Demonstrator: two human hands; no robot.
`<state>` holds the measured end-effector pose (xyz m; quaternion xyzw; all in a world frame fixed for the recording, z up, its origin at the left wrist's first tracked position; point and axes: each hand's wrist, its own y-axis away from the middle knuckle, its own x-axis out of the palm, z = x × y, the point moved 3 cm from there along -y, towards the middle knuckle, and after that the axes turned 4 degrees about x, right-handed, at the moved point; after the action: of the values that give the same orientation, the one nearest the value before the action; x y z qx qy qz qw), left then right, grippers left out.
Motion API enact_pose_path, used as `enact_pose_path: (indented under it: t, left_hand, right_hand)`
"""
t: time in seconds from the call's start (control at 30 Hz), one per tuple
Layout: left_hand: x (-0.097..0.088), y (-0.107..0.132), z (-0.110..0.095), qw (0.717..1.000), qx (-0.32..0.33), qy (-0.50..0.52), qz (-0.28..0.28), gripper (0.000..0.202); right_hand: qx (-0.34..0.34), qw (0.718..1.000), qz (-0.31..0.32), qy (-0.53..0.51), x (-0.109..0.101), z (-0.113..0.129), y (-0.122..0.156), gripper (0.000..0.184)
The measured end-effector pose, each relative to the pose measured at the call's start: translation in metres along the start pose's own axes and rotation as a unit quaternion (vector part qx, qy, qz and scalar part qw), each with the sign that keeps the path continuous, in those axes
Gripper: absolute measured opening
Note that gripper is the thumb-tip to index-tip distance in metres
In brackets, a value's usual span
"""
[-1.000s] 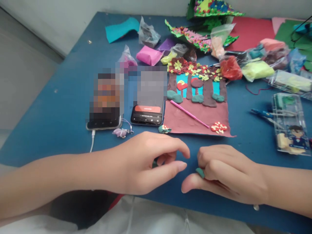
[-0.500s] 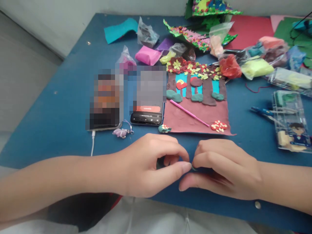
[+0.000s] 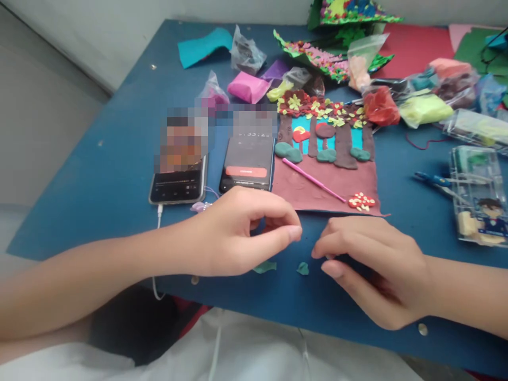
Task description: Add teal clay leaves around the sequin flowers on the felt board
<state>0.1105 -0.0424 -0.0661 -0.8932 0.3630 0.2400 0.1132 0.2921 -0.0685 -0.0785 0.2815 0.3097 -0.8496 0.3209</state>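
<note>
Tabletop: the blue tabletop (image 3: 99, 174) carried a clay forest picture (image 3: 325, 159), two phones and bagged clay.
Left hand: the left hand (image 3: 238, 238) hovered with thumb and forefinger nearly pinched, seemingly on nothing.
Right hand: the right hand (image 3: 369, 270) lay loosely curled, fingers apart, empty.
Clay bits: two teal clay bits (image 3: 302, 269) lay between the hands, near the front edge.
Advice: a light fingertip pinch probably suited them; squeezing would flatten the shape.

Bare blue table (image 3: 119, 174) lies left of the phones (image 3: 179, 177); right of them, the clay picture (image 3: 325, 159) and clay bags (image 3: 424, 108) crowd it.
</note>
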Motion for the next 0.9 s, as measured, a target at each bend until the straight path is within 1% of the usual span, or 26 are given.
enact_pose_path:
  t: [0.07, 0.13, 0.27, 0.4, 0.5, 0.57, 0.6, 0.63, 0.67, 0.7, 0.73, 0.77, 0.8, 0.83, 0.9]
  left_hand:
    - [-0.003, 0.001, -0.001, 1.000, 0.003, -0.005, 0.006, 0.018]
    - [-0.005, 0.003, -0.002, 1.000, 0.011, -0.009, 0.009, 0.018]
    - [-0.003, 0.006, -0.002, 0.999, 0.030, -0.014, 0.015, 0.017]
    - [-0.004, 0.005, 0.002, 0.999, 0.036, -0.023, 0.018, 0.019]
    - [-0.006, 0.006, 0.000, 0.997, 0.062, -0.045, 0.012, 0.020]
    - [-0.003, 0.011, -0.003, 0.994, 0.078, -0.076, 0.025, 0.023]
    - [0.000, 0.015, -0.006, 0.990, 0.092, -0.100, 0.041, 0.023]
    - [0.005, 0.020, -0.008, 0.985, 0.105, -0.128, 0.057, 0.024]
    - [0.011, 0.026, -0.012, 0.971, 0.150, -0.164, 0.083, 0.022]
    - [0.017, 0.032, -0.016, 0.952, 0.202, -0.210, 0.095, 0.018]
    - [0.023, 0.037, -0.019, 0.932, 0.247, -0.253, 0.085, 0.017]
    - [0.027, 0.040, -0.021, 0.915, 0.271, -0.293, 0.060, 0.019]
    - [0.031, 0.042, -0.021, 0.901, 0.276, -0.330, 0.055, 0.019]
    - [0.032, 0.043, -0.022, 0.892, 0.286, -0.348, 0.029, 0.018]
    - [0.032, 0.041, -0.022, 0.875, 0.286, -0.391, -0.004, 0.019]
  right_hand:
    - [-0.020, 0.999, 0.049, -0.006, 0.001, -0.001, -0.003, 0.019]
    - [-0.018, 0.996, 0.092, -0.006, 0.003, -0.002, -0.006, 0.020]
    - [0.010, 0.992, 0.123, -0.010, 0.003, -0.005, -0.007, 0.015]
    - [0.015, 0.992, 0.126, -0.002, 0.006, -0.007, -0.005, 0.013]
    - [0.018, 0.992, 0.123, 0.003, 0.006, -0.003, -0.006, 0.013]
    - [0.028, 0.994, 0.109, -0.001, 0.001, 0.003, -0.009, 0.012]
    - [0.032, 0.995, 0.094, 0.003, -0.003, 0.007, -0.011, 0.011]
    - [0.034, 0.996, 0.076, 0.015, -0.008, 0.011, -0.015, 0.011]
    - [0.035, 0.997, 0.055, 0.036, -0.012, 0.014, -0.019, 0.011]
    - [0.032, 0.997, 0.035, 0.064, -0.017, 0.016, -0.023, 0.011]
    - [0.026, 0.995, 0.017, 0.094, -0.020, 0.017, -0.028, 0.012]
    - [0.017, 0.992, 0.003, 0.124, -0.022, 0.016, -0.033, 0.012]
    - [0.005, 0.988, -0.008, 0.151, -0.022, 0.015, -0.038, 0.013]
    - [-0.011, 0.984, -0.021, 0.175, -0.021, 0.012, -0.043, 0.013]
    - [-0.041, 0.976, -0.037, 0.212, -0.016, 0.004, -0.050, 0.014]
